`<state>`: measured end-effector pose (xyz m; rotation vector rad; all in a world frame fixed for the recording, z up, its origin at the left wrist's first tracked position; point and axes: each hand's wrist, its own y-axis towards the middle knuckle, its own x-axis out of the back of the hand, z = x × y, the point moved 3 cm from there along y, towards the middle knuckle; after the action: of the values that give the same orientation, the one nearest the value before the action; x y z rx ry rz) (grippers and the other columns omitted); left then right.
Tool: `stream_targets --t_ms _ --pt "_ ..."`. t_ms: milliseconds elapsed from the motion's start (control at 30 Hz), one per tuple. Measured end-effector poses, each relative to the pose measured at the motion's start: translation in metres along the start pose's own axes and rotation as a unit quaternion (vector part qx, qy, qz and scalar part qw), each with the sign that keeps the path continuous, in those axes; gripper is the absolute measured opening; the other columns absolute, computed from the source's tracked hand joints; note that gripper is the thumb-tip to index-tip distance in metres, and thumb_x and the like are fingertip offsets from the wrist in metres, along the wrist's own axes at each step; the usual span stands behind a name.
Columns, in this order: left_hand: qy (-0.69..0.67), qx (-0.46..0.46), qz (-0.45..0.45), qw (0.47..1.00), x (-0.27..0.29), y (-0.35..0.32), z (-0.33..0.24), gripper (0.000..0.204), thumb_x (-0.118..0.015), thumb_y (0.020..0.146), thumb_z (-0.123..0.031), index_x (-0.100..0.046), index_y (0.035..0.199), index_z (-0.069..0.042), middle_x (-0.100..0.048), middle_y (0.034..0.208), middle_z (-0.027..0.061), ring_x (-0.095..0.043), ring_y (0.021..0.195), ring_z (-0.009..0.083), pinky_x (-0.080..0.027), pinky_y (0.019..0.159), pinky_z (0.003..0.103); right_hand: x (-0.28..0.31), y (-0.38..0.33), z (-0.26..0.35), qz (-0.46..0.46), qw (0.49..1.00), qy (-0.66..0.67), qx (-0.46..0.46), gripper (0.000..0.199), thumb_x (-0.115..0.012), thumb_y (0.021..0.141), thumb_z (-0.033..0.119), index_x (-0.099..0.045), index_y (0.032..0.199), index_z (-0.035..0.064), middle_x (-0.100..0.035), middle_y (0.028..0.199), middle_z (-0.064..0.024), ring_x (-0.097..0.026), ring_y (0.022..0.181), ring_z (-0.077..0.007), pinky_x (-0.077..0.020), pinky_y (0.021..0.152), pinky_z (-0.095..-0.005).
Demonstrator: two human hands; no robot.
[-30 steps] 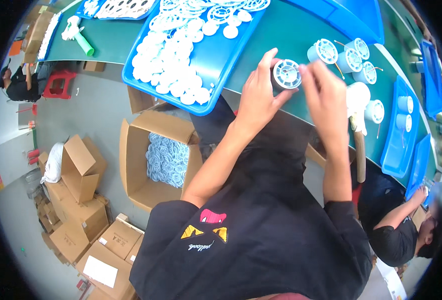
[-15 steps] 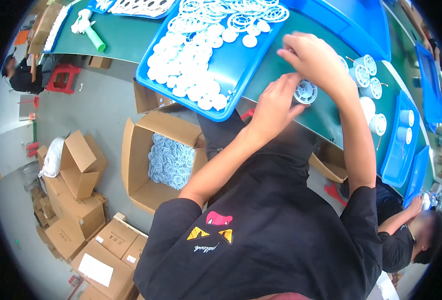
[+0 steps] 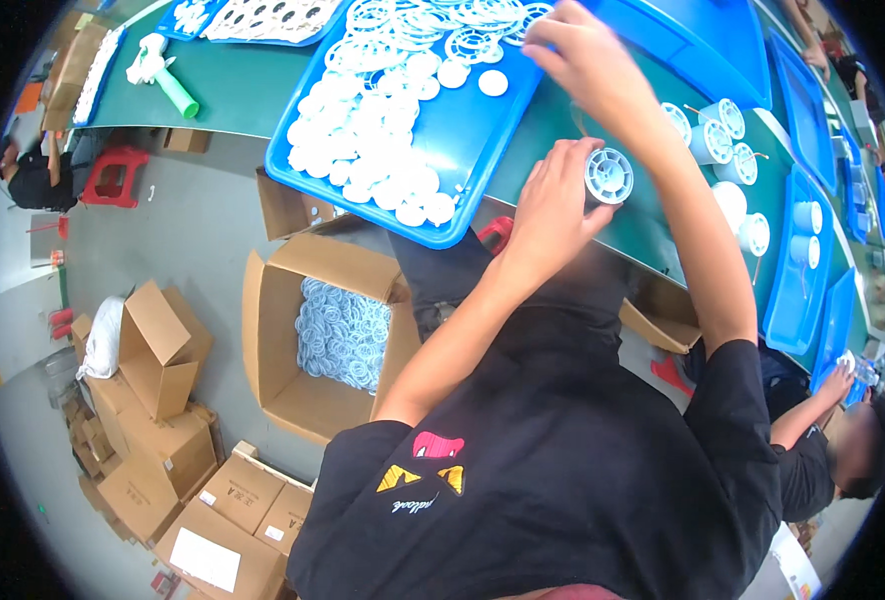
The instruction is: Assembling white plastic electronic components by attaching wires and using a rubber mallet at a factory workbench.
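Note:
My left hand (image 3: 555, 205) is closed around the side of a white spool (image 3: 609, 176), its spoked round end facing up. Over the right edge of the blue tray (image 3: 483, 160) is my right hand (image 3: 593, 70), fingers bent toward the parts and smeared by motion. Whether it pinches anything does not show. Close to those fingertips lie a loose white disc (image 3: 493, 83) and pale spoked rings (image 3: 473, 45). A large heap of white discs (image 3: 363, 130) covers the tray's left part. A thin strand hangs between my right hand and the spool.
Several wound spools (image 3: 713, 142) with wire ends stand on the green table (image 3: 653, 235), right of my hands. Blue bins (image 3: 703, 40) line the far side. A green-handled tool (image 3: 168, 80) lies left. Below, an open carton (image 3: 323, 255) holds rings. Another person (image 3: 813, 450) works at right.
My right hand has left the spool's side and moved up and left to the tray's edge. My left hand keeps its hold on the spool. The view has shifted slightly.

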<state>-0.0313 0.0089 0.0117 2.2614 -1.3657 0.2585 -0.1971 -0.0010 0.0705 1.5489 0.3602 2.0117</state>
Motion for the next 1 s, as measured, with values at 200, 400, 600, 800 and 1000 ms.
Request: stream_targets --t_ms 200,400,600,800,1000 --pt "0.019 -0.034 -0.037 0.999 0.001 -0.003 0.003 0.071 -0.089 0.076 -0.012 -0.054 0.137 -0.003 -0.062 0.129 0.0184 -0.064 0.118 0.0407 -0.052 0.100 0.049 0.085 -0.096 0.049 0.132 0.862 0.281 -0.401 0.017 -0.072 0.102 0.015 -0.078 0.109 0.0009 -0.063 0.081 -0.0051 -0.059 0.059 -0.0068 -0.0456 0.051 -0.0252" --pt "0.026 -0.045 -0.032 0.998 -0.002 0.000 0.003 0.071 -0.089 0.076 -0.011 -0.055 0.138 -0.003 -0.063 0.129 0.0186 -0.064 0.117 0.0404 -0.053 0.098 0.048 0.069 -0.123 0.054 0.042 0.920 0.181 -0.344 0.016 -0.075 0.098 0.010 -0.077 0.111 0.0012 -0.064 0.089 -0.0080 -0.059 0.063 -0.0126 -0.0475 0.057 -0.0286" --pt "0.031 -0.040 -0.035 0.998 0.000 -0.004 0.003 0.071 -0.089 0.076 -0.012 -0.054 0.137 -0.002 -0.062 0.130 0.0192 -0.064 0.117 0.0410 -0.053 0.098 0.049 0.072 -0.112 0.067 0.027 0.963 0.029 -0.266 0.039 -0.078 0.094 0.013 -0.068 0.132 0.0093 -0.060 0.114 -0.0150 -0.063 0.076 -0.0239 -0.0528 0.068 -0.0377" --pt "0.040 -0.048 -0.036 0.997 -0.001 -0.003 0.001 0.070 -0.090 0.078 -0.016 -0.053 0.137 -0.002 -0.061 0.129 0.0200 -0.063 0.116 0.0433 -0.051 0.099 0.050 0.042 -0.025 0.035 0.071 0.997 -0.005 -0.003 0.035 -0.072 0.093 0.008 -0.070 0.128 0.0118 -0.063 0.106 -0.0180 -0.070 0.090 -0.0351 -0.0575 0.077 -0.0448" --pt "0.028 -0.027 -0.021 0.999 -0.001 -0.004 0.002 0.068 -0.088 0.082 -0.020 -0.053 0.138 -0.003 -0.061 0.130 0.0199 -0.063 0.117 0.0433 -0.052 0.098 0.050 -0.059 0.040 0.015 0.136 0.978 -0.128 0.097 0.021 -0.067 0.094 0.011 -0.072 0.114 0.0052 -0.064 0.116 -0.0201 -0.073 0.103 -0.0360 -0.0614 0.081 -0.0471"
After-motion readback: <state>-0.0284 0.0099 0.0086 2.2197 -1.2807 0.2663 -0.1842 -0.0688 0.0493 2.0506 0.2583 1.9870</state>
